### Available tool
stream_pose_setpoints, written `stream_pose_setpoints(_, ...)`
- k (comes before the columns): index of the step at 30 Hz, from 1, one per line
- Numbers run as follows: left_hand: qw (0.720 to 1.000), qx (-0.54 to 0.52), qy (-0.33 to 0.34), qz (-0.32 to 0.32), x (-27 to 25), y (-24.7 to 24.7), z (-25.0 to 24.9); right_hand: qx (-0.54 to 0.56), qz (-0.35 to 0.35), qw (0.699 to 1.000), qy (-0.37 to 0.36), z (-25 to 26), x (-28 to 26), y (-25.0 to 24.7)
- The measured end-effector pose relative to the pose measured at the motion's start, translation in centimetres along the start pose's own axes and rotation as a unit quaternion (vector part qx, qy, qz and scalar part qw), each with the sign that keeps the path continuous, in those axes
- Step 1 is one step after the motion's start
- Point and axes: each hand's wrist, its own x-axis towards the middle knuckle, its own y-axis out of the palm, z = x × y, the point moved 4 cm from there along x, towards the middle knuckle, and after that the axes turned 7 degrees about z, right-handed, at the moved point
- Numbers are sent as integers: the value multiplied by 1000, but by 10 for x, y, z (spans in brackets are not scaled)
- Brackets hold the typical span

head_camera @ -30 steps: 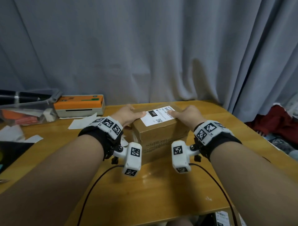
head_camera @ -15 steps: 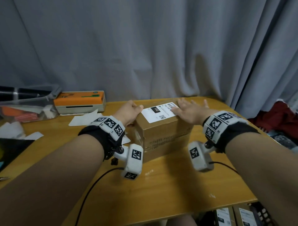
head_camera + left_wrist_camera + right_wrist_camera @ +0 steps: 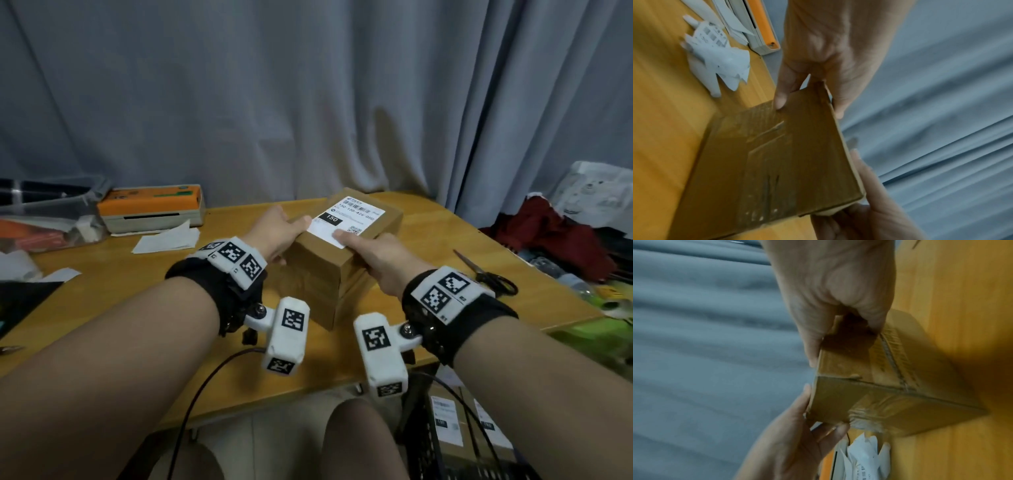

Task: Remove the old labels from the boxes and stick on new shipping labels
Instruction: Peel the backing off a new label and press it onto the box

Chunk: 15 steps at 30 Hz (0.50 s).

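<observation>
Both the left hand [image 3: 279, 233] and right hand [image 3: 380, 262] now grasp the freshly labelled brown cardboard box [image 3: 346, 260], fingers clamped on its sides, having turned it on the wooden bench [image 3: 428, 240], apparently finished.

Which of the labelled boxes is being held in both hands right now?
The cardboard box on the table, gripped at both ends; the other labelled boxes sit untouched under the table.

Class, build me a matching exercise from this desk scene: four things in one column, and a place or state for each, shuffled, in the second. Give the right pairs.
Things:
1. cardboard box
2. scissors
3. label printer
4. shipping label

Places or states:
A. stuck on the box's top
B. lying on the table's right side
C. held by left hand and right hand
D. far left, by the curtain

Pairs: 1-C, 2-B, 3-D, 4-A
</observation>
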Motion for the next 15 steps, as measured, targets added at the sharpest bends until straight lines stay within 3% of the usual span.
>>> stream_pose_setpoints(5,993,-82,74,-27,-29,3,15,57,48,995,-60,5,-29,7)
stream_pose_setpoints(8,973,-169,154,-31,-49,13,4,44,8,983,-178,20,-45,5)
stream_pose_setpoints(10,966,-166,196,-14,-53,18,-12,53,-26,969,-239,27,-54,-3)
stream_pose_setpoints(15,964,-134,231,-3,-51,38,-29,77,-76,950,-294,13,-68,-37)
